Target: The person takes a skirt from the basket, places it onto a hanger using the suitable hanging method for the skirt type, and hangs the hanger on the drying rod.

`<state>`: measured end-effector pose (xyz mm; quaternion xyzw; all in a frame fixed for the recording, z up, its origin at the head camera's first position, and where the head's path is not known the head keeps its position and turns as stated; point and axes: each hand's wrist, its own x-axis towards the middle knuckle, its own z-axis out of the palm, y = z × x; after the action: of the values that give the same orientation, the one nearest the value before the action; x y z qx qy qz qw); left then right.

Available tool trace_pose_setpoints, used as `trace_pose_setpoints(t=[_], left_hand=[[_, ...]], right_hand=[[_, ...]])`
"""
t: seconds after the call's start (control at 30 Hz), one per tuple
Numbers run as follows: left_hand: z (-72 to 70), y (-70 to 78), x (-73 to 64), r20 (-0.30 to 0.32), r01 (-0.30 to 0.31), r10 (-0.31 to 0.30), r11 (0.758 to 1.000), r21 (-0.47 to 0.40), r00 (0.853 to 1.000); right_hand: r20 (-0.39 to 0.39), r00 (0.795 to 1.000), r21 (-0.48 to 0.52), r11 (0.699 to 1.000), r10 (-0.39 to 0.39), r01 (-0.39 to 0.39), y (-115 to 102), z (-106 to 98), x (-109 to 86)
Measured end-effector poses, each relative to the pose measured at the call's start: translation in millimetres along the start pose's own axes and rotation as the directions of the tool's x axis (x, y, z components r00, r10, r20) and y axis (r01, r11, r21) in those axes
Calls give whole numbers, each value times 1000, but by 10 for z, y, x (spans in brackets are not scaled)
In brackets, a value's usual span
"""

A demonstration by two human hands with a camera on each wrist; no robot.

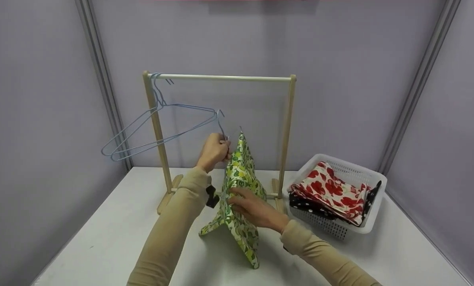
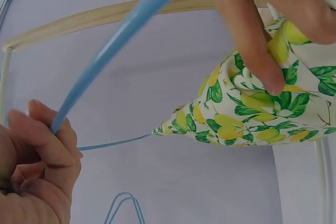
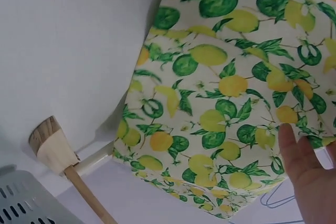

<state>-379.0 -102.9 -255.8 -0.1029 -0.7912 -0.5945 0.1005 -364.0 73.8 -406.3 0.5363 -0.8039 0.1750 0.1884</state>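
My left hand (image 1: 215, 151) grips a blue wire hanger (image 1: 220, 121) just below its hook. In the left wrist view the hanger's wire (image 2: 113, 144) runs from the curled fingers into a cloth with a lemon-and-leaf print (image 2: 231, 114). That cloth (image 1: 240, 174) drapes over the hanger, hides most of it, and its two lower edges spread apart above the table. My right hand (image 1: 256, 208) holds the cloth at its upper ridge, bent fingers reaching over to the left side. In the right wrist view the fingertips (image 3: 287, 135) lie against the cloth's broad face.
Behind the hands stands a wooden rack (image 1: 286, 135) with a white top rail (image 1: 229, 78). Blue wire hangers (image 1: 141, 147) hang at its left end. A white perforated basket (image 1: 374, 206) on the right holds folded red-flowered cloth (image 1: 332, 190) and black dotted cloth (image 1: 312, 205). Underneath is a white table (image 1: 113, 230).
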Motion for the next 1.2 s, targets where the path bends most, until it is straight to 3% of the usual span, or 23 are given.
trace_pose_setpoints(t=[0.13, 0.27, 0.6, 0.8, 0.93, 1.07, 1.2], left_hand=[[25, 47, -20, 45, 1, -3, 999, 41, 999], [36, 36, -67, 85, 1, -11, 994, 111, 996], [110, -160, -341, 124, -6, -2, 998, 67, 992], [193, -401, -620, 69, -69, 61, 991, 111, 996], [253, -527, -736, 1, -117, 117, 987, 107, 993], [345, -614, -804, -91, -182, 198, 970, 164, 976], [438, -672, -831, -174, -241, 282, 945, 223, 943]], right_hand=[[-13, 999, 16, 999, -30, 30, 28, -3, 27], [-19, 1000, 50, 999, -11, 12, 62, -2, 29], [-22, 998, 73, 996, 60, -58, 152, -84, 20], [10, 996, 60, 994, 94, -94, 167, -127, 61], [32, 991, 53, 990, 127, -129, 160, -143, 80], [39, 987, 66, 985, 157, -159, 148, -149, 84], [21, 989, 80, 986, 148, -149, 137, -144, 94]])
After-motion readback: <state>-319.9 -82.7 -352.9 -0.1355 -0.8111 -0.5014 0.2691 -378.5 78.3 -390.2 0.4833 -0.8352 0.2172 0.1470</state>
